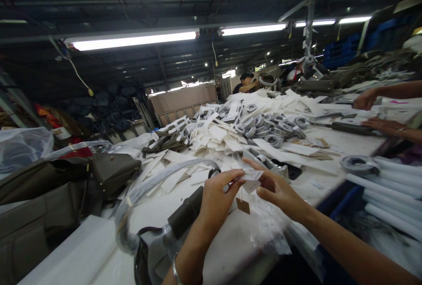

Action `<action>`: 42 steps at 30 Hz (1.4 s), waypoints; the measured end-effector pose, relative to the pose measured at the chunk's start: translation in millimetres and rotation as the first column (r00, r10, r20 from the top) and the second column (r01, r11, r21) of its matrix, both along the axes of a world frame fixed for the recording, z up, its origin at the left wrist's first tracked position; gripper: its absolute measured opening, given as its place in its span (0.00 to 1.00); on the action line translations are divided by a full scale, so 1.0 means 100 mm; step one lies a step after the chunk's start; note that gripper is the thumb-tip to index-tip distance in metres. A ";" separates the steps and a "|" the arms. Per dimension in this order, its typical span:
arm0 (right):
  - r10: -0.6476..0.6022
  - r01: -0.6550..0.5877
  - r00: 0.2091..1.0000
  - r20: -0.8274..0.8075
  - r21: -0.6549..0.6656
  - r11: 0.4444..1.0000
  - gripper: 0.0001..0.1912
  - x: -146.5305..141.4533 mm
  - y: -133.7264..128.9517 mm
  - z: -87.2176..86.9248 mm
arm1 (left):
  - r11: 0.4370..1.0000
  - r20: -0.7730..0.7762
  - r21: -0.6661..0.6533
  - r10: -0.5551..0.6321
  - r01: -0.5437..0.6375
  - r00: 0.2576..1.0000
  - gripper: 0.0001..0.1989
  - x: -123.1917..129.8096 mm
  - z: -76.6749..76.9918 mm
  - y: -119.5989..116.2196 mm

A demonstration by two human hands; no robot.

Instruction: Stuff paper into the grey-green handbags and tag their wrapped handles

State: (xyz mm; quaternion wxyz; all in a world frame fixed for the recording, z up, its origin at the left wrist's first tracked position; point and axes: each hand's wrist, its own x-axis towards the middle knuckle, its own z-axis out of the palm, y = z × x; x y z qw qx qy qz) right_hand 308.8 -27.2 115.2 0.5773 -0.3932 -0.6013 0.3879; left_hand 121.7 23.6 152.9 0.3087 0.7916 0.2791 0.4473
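Head view, clock on frame centre. Left hand [220, 188], 6 o'clock: thumb and fingers pinched on the edge of a white paper slip [253, 177]. Right hand [278, 190], 4 o'clock: fingers spread around the slip's other end; can't tell if it grips. Hands are apart, slip between them, roughly 4:30. Brown tag [243, 206] hangs on a thin string just below, 5 o'clock.

Containers:
- Dark olive bag [186, 212], 7 o'clock, partly behind left forearm. Long handle [123, 223] wrapped in translucent film. Contents not visible.
- Clear plastic bag [273, 234], 5 o'clock, crumpled at table edge below right hand. Can't tell if anything's inside.
- Stacked olive bags [42, 206], 8 o'clock, flaps down on the upper ones. Insides hidden.
- Translucent plastic sheeting [24, 148], 9 o'clock, bunched behind that stack.
- White tubes [392, 192], between 3 and 4, side by side with a grey coil [359, 165] by their near ends. Blue surface alongside; can't tell if it's a bin.

White table [231, 241] carries a loose heap of white strips [214, 133] at centre, grey coils [273, 140] toward 3. Co-worker's hands [365, 99] at 3, over a dark strip-like piece [354, 128].
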 end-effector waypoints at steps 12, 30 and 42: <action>-0.175 0.172 0.983 0.063 0.050 0.984 0.36 -0.04 -0.02 -0.04 | 0.906 0.284 -0.422 0.167 -0.034 0.944 0.38 0.03 -0.20 0.24; -0.270 0.268 0.959 0.089 0.034 0.963 0.33 0.03 -0.06 0.02 | 0.958 0.255 -0.284 0.030 0.045 0.967 0.24 -0.13 0.04 -0.02; -0.281 0.281 0.960 0.014 0.018 0.960 0.35 0.09 -0.07 0.06 | 0.988 0.023 -0.144 0.063 -0.059 0.998 0.13 -0.14 0.00 0.02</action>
